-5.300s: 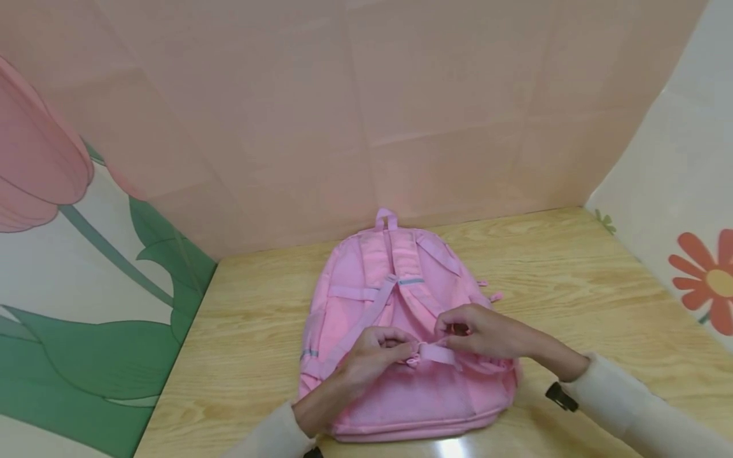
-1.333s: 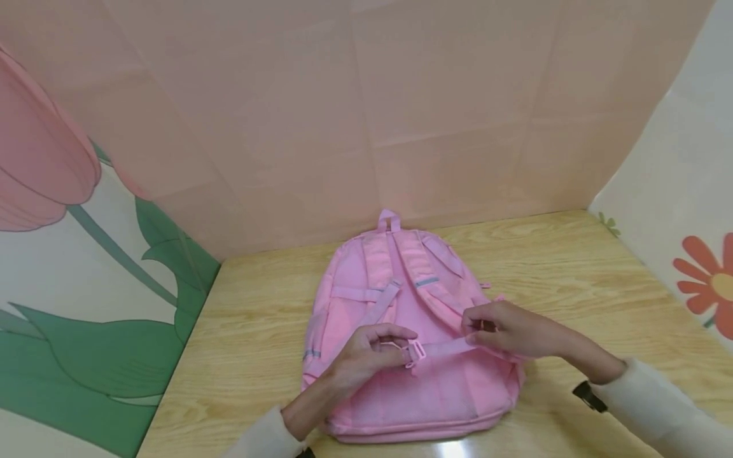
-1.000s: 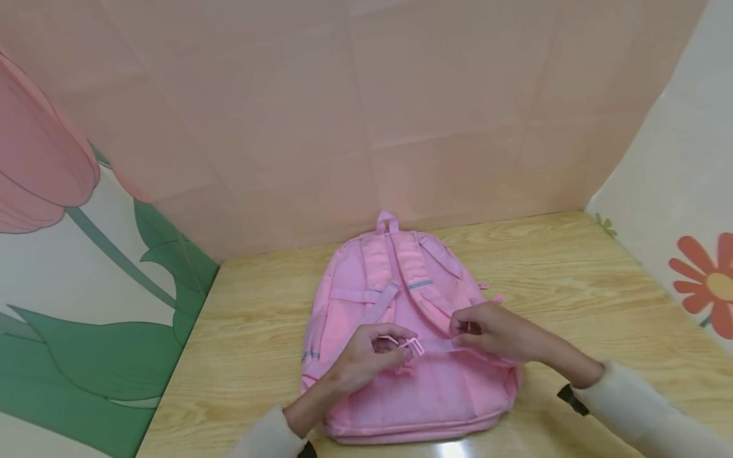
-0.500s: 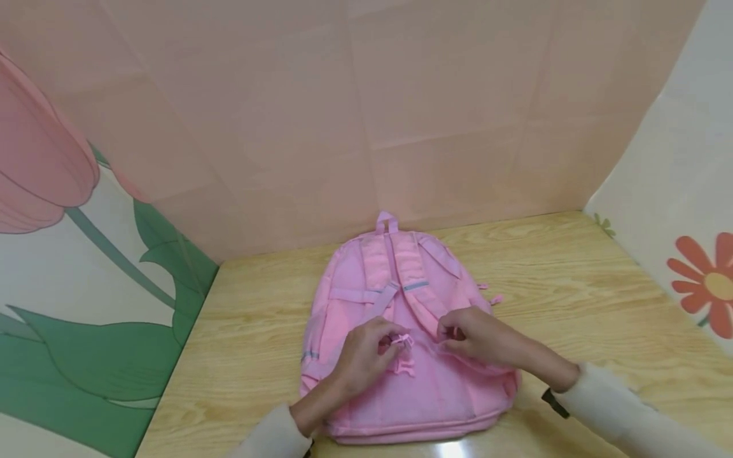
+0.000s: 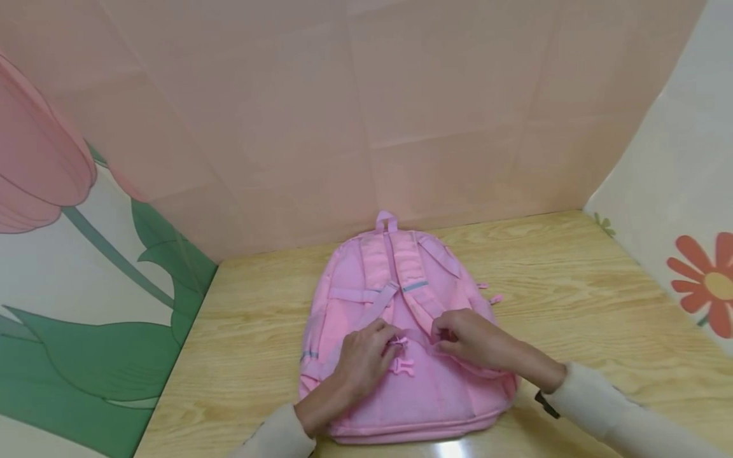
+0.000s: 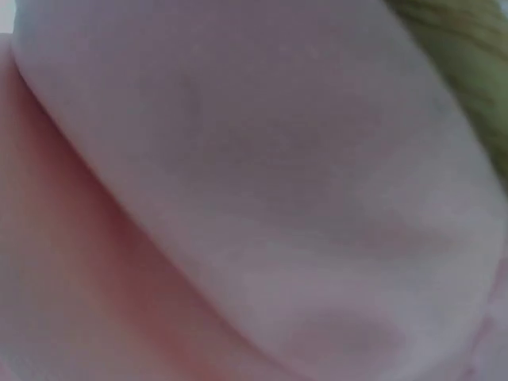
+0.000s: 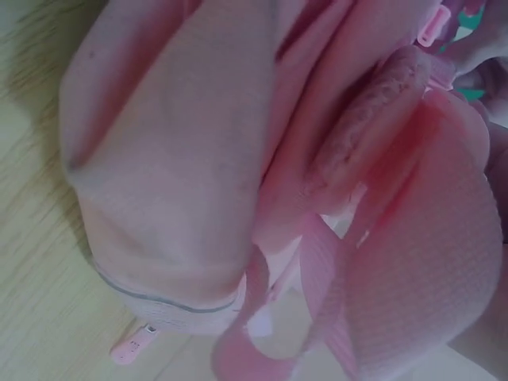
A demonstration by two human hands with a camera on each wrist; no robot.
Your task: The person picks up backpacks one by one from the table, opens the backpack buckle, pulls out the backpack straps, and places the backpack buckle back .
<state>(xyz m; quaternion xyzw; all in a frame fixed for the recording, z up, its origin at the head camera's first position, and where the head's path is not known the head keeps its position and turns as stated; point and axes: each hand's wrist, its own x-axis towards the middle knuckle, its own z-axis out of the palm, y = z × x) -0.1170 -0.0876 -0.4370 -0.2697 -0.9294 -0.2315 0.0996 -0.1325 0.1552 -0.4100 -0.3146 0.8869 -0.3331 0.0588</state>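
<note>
A pink backpack (image 5: 420, 404) lies with its shoulder straps facing up in the head view. My left hand (image 5: 362, 361) pinches a small pink plastic slider (image 5: 401, 342) over its lower middle. Just below those fingers a pink side-release buckle half (image 5: 403, 367) shows against the back panel. My right hand (image 5: 472, 338), close by on the right, pinches the pink webbing strap (image 5: 418, 337) that runs to the slider. In the right wrist view this webbing (image 7: 429, 270) forms a loose loop. Blurred pink fabric (image 6: 262, 159) fills most of the left wrist view.
The backpack rests on a wood-grain table (image 5: 252, 318). A pink-beige wall covering (image 5: 366, 114) stands behind it, with flower-printed panels on both sides. A pink zip pull (image 7: 133, 345) hangs off the bag's side. The shoulder straps (image 5: 408, 261) lie between the hands and the top handle.
My right hand has come left toward the left hand, and the webbing that was stretched between them has gone slack. The left hand has turned over, and the buckle half now shows below it.
</note>
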